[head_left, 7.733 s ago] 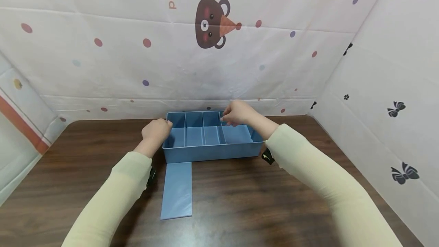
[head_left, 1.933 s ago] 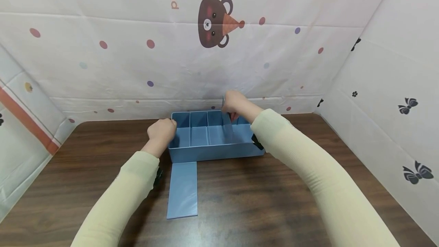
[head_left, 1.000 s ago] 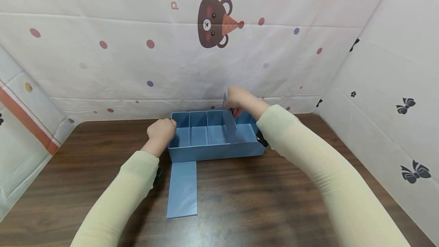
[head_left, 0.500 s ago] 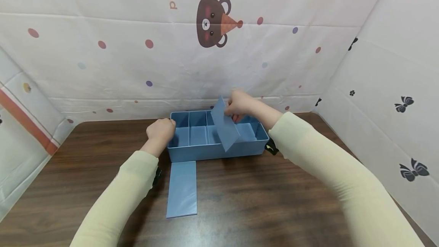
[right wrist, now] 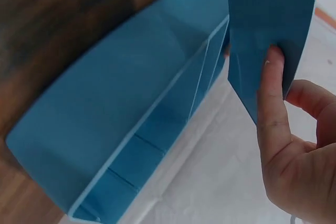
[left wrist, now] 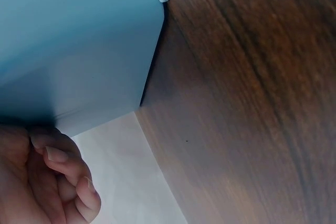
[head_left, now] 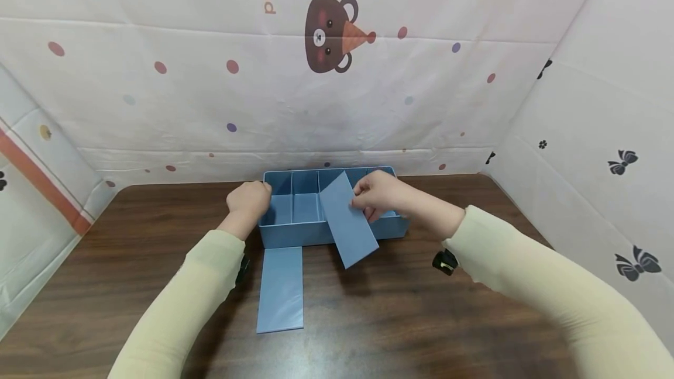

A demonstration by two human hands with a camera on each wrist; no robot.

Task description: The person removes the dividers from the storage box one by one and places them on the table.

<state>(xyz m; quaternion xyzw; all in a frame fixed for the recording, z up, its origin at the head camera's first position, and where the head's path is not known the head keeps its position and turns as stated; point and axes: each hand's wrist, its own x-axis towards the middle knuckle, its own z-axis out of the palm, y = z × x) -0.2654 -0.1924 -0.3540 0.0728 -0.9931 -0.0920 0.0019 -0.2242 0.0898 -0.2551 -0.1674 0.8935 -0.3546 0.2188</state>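
Observation:
A long blue divided box (head_left: 292,235) stands near the back of the table. My left hand (head_left: 248,200) grips the rim of its left end. In the left wrist view, that hand's curled fingers (left wrist: 65,166) are against the end wall; part of the hold is hidden. My right hand (head_left: 381,195) pinches a flat blue divider panel (head_left: 347,221) by its right edge. The panel tilts over the box's front rim, its lower end hanging in front of the wall. In the right wrist view, one finger lies along the panel's (right wrist: 270,19) face. Upright dividers (head_left: 292,197) stand in the box's left part.
A second flat blue panel (head_left: 281,290) lies on the brown wooden table (head_left: 400,320), in front of the box's left end. White printed sheeting (head_left: 263,98) hangs close behind the box, with more at both sides.
My right hand has drawn the divider panel up out of the box, then brought it forward and down over the front rim, turning its face toward me. My left hand has stayed at the left end.

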